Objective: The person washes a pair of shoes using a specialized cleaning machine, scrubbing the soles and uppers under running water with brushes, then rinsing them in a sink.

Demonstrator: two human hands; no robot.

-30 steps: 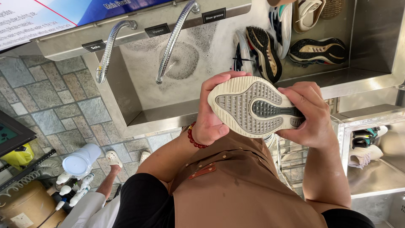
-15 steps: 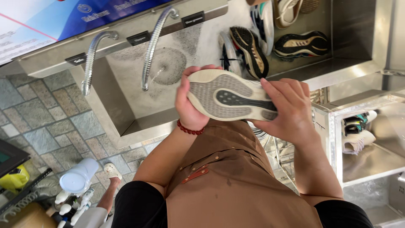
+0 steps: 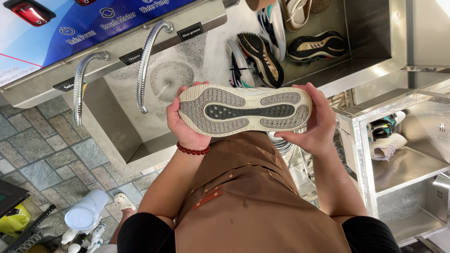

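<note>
Above the steel sink [image 3: 140, 140], left hand [image 3: 185, 126] and right hand [image 3: 316, 124] each grip one end of a light-looking, probably flexible sneaker [image 3: 243, 110], sole up, best held at toe and heel

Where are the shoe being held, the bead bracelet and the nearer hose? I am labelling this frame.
shoe [image 3: 243, 110], head view, middle of the upturned sole.
bead bracelet [image 3: 192, 151], head view, red beads on the left wrist.
hose [image 3: 143, 65], head view, mid-length of the ribbed metal tube.
</note>
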